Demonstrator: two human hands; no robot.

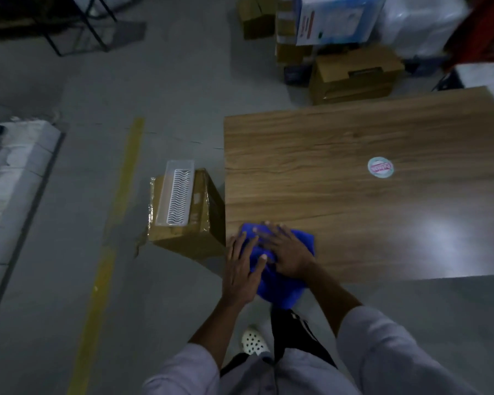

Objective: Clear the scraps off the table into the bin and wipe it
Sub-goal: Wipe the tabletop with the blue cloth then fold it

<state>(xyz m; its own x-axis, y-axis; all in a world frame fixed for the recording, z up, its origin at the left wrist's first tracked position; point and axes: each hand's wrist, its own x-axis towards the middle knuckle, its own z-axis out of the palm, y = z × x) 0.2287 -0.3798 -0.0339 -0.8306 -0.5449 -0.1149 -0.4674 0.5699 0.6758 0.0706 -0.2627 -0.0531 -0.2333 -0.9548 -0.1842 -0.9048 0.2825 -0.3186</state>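
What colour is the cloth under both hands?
Bright blue. The cloth shows best in the head view, at the wooden table's near corner.

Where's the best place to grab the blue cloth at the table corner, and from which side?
Take the blue cloth by the bunched part hanging over the near edge of the wooden table, coming from the near side. That fold is thick and free; the rest lies flat under the left hand and right hand.

The desk (354, 223) is cut off at 3 o'clock; its sticker (380, 166) is too blurred to read. The left hand (240, 269) and right hand (290, 252) hide much of the cloth (280, 292).
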